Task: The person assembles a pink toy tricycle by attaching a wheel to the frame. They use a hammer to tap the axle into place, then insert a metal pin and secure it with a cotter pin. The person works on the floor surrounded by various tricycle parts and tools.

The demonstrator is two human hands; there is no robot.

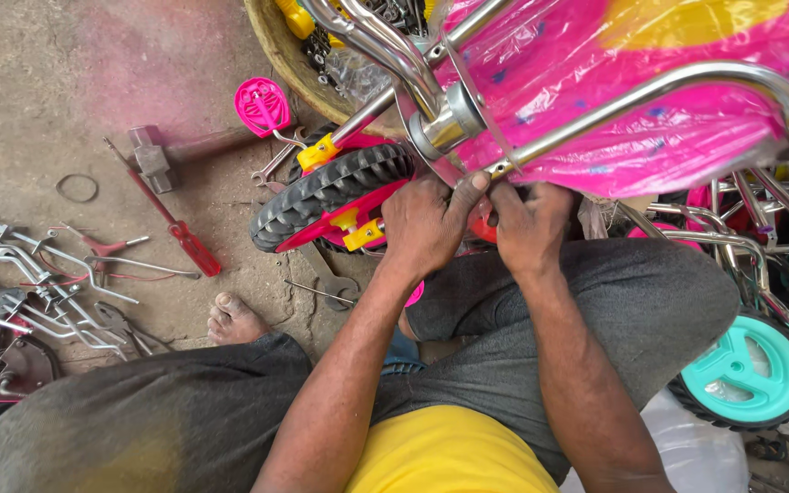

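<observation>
A small pink children's bicycle wrapped in clear plastic (650, 82) lies across my lap, its chrome tubes (650, 91) running over the pink body. My left hand (426, 224) presses its thumb and fingers against the chrome joint under the frame, next to the black front tyre (326, 192) with its pink rim and yellow fittings. My right hand (530, 224) grips the same spot just to the right, fingers curled under the frame. What the fingers pinch is hidden. A pink pedal (262, 105) sticks out to the left.
On the concrete floor to the left lie a hammer (152, 155), a red-handled screwdriver (189, 242), a spanner (331, 278), a metal ring (77, 188) and several chrome rods (20, 274). A teal wheel (746, 374) and more chrome frames sit at right. My bare foot (235, 319) rests below the tyre.
</observation>
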